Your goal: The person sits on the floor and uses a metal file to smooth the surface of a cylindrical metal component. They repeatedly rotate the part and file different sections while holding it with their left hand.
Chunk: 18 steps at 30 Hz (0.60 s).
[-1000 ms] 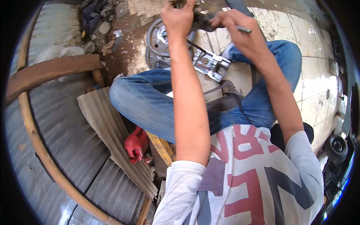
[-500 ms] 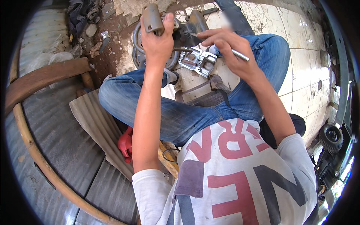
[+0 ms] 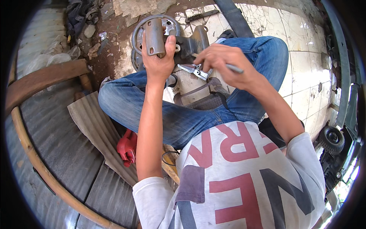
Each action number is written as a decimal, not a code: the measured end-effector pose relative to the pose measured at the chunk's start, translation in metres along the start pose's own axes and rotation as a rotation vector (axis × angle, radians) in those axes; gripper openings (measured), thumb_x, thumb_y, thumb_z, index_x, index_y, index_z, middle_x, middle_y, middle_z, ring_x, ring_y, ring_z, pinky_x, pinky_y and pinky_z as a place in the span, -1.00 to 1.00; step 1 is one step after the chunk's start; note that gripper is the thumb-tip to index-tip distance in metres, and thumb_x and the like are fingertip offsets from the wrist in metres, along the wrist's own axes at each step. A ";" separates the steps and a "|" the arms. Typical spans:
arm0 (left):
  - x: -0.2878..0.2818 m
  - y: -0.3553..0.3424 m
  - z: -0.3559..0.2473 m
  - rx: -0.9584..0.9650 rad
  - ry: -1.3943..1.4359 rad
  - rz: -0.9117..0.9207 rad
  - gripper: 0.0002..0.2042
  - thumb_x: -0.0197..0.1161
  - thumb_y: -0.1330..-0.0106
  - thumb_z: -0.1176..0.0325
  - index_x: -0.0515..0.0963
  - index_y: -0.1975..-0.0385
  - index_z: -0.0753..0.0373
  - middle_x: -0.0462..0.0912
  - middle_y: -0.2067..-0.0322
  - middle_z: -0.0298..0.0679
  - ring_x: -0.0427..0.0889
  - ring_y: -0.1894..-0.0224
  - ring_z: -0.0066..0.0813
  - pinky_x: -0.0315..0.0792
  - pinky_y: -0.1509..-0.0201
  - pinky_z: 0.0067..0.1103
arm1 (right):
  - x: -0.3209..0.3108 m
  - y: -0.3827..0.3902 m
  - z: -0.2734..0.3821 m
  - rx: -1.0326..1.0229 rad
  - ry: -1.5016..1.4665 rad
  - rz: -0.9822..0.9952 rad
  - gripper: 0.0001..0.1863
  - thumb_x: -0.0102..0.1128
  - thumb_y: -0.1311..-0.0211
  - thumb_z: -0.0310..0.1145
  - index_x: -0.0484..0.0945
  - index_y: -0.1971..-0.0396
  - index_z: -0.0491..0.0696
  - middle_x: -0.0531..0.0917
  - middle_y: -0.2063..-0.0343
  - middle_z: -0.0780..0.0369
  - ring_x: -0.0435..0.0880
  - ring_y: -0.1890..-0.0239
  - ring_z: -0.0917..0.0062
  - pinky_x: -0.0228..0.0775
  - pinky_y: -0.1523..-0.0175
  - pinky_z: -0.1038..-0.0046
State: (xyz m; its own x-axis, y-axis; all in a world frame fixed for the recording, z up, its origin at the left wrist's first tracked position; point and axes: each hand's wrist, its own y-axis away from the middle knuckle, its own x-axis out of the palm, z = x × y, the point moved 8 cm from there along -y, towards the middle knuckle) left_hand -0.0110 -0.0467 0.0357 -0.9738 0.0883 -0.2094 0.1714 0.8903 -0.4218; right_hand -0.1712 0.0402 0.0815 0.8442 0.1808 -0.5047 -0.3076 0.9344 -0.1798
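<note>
My left hand (image 3: 158, 65) is wrapped round a grey metal bracket (image 3: 154, 37), with the thumb up along its side. Curved plates with slotted holes form the bracket's two ends, joined by a dark middle section. In my right hand (image 3: 230, 63) is a slim grey pen-like tool (image 3: 235, 69), pinched between thumb and fingers. Its tip points at the bracket's right part; whether it touches cannot be told. Below the bracket, a silvery metal fixture (image 3: 199, 71) rests on the floor, partly hidden by my right hand.
Behind the bracket lies a round metal wheel-like part (image 3: 176, 26). A wire brush (image 3: 201, 16) is on the tiles beyond. On the left stand a curved wooden rail (image 3: 49, 82) and corrugated sheets (image 3: 99, 126), with a red tool (image 3: 127, 148) near my left forearm.
Both hands have come slightly lower, the bracket with them. My right hand has shifted left with the pen-like tool, covering more of the silvery fixture. The wire brush shows more fully.
</note>
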 end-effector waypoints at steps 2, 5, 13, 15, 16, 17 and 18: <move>0.000 0.005 -0.002 -0.015 0.063 -0.012 -0.66 0.36 -0.32 0.31 0.50 0.06 0.42 0.57 0.24 -0.13 0.57 0.25 -0.34 0.47 0.16 -0.43 | -0.014 0.001 -0.003 -0.009 -0.012 -0.166 -0.75 -0.02 -0.44 -0.43 0.63 0.31 -0.23 0.72 0.38 0.14 0.69 0.27 0.32 0.52 0.10 0.34; 0.008 0.005 0.005 -0.113 0.038 -0.036 -0.66 0.38 -0.30 0.32 0.48 0.09 0.41 0.57 0.24 -0.14 0.54 0.30 -0.36 0.46 0.19 -0.44 | -0.015 0.002 -0.007 -0.005 0.013 -0.287 -0.80 0.06 -0.41 -0.43 0.66 0.23 -0.20 0.72 0.33 0.14 0.71 0.21 0.32 0.53 0.06 0.36; 0.014 -0.003 0.004 -0.108 -0.027 -0.014 -0.60 0.39 -0.30 0.27 0.48 0.04 0.42 0.58 0.25 -0.12 0.55 0.29 -0.34 0.47 0.19 -0.46 | -0.016 0.001 0.015 -0.154 0.175 -0.288 -0.81 0.26 -0.28 -0.40 0.67 0.14 -0.05 0.72 0.10 0.21 0.70 0.15 0.37 0.54 0.03 0.40; 0.011 0.001 0.006 -0.092 -0.015 -0.016 -0.58 0.39 -0.30 0.26 0.48 0.01 0.43 0.59 0.23 -0.09 0.58 0.25 -0.31 0.49 0.15 -0.43 | -0.012 0.004 0.021 -0.245 0.301 -0.150 -0.76 0.31 -0.22 -0.39 0.69 0.11 0.00 0.72 0.09 0.25 0.69 0.16 0.39 0.53 0.03 0.40; 0.010 0.003 0.005 -0.084 -0.008 -0.016 -0.57 0.39 -0.30 0.25 0.47 -0.01 0.44 0.60 0.22 -0.08 0.59 0.24 -0.30 0.50 0.13 -0.42 | -0.007 0.009 0.025 -0.296 0.327 -0.069 -0.74 0.33 -0.18 -0.38 0.69 0.10 0.03 0.72 0.09 0.27 0.69 0.17 0.39 0.54 0.04 0.39; 0.010 0.004 0.005 -0.075 -0.002 -0.018 -0.56 0.39 -0.30 0.26 0.47 -0.01 0.45 0.60 0.20 -0.07 0.60 0.22 -0.29 0.50 0.11 -0.42 | -0.002 0.013 0.028 -0.346 0.352 0.013 -0.71 0.36 -0.14 -0.37 0.69 0.09 0.05 0.73 0.10 0.29 0.68 0.18 0.39 0.54 0.05 0.39; 0.009 0.005 0.002 -0.069 0.003 -0.019 -0.56 0.38 -0.29 0.26 0.47 -0.02 0.45 0.60 0.19 -0.06 0.61 0.21 -0.28 0.51 0.10 -0.41 | 0.000 0.015 0.031 -0.389 0.353 0.044 -0.66 0.38 -0.10 -0.35 0.69 0.06 0.07 0.73 0.10 0.32 0.68 0.20 0.42 0.53 0.07 0.39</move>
State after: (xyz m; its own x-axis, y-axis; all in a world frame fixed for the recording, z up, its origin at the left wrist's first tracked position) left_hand -0.0183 -0.0423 0.0301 -0.9773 0.0723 -0.1990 0.1423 0.9204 -0.3643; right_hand -0.1624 0.0636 0.1050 0.6483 0.0405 -0.7603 -0.5363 0.7331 -0.4183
